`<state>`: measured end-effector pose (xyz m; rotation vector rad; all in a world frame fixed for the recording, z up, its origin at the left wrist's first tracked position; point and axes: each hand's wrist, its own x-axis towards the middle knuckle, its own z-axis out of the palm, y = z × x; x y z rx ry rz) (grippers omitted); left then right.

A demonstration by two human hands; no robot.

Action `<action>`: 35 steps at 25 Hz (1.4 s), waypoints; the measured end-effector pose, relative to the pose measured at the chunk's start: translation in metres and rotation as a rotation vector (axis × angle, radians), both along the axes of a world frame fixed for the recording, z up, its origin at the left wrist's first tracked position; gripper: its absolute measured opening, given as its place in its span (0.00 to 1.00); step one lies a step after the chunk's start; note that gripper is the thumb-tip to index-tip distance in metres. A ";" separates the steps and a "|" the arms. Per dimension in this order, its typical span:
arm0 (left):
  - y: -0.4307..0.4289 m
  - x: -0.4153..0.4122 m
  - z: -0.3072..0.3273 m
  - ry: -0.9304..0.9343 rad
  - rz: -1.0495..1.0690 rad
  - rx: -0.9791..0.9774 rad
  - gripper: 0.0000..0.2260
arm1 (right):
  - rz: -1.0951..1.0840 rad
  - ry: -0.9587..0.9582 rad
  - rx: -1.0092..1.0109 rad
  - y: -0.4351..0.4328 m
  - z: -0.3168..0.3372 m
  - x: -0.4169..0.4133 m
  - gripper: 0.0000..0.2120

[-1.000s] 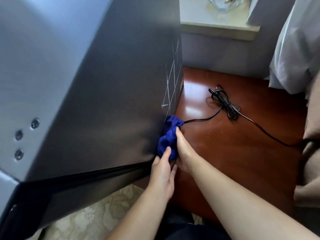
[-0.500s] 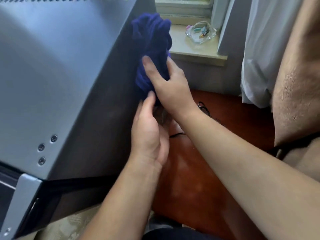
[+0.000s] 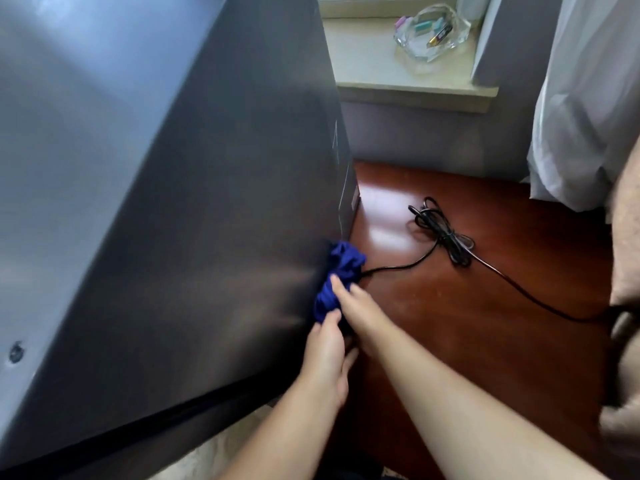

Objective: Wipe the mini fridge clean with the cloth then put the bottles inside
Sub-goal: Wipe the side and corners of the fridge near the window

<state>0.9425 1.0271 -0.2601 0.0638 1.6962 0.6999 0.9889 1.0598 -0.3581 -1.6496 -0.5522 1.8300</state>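
Observation:
The grey mini fridge fills the left of the view, seen from above with its right side wall facing me. A bunched blue cloth lies against the lower rear corner of that wall. My right hand grips the cloth and holds it to the fridge. Just below, my left hand lies along the wall with straight fingers, its fingertips touching the cloth's lower end. No bottles are in view.
A black power cord lies coiled on the red-brown wooden surface right of the fridge. A glass dish sits on the window sill. A white curtain and beige fabric border the right.
Half a second ago both hands held the cloth high on the fridge's side wall near the top rear corner. They have swept down with it to the bottom rear corner.

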 end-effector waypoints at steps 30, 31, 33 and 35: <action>0.095 0.042 0.080 -0.248 0.042 0.415 0.09 | -0.065 -0.285 0.350 0.125 0.158 0.060 0.20; 0.098 0.042 0.092 -0.273 0.034 0.454 0.09 | -0.091 -0.303 0.410 0.130 0.173 0.060 0.22; 0.108 0.045 0.121 -0.321 0.021 0.574 0.12 | -0.150 -0.342 0.539 0.142 0.213 0.060 0.23; 0.119 0.048 0.151 -0.358 0.005 0.707 0.17 | -0.202 -0.353 0.683 0.154 0.255 0.060 0.22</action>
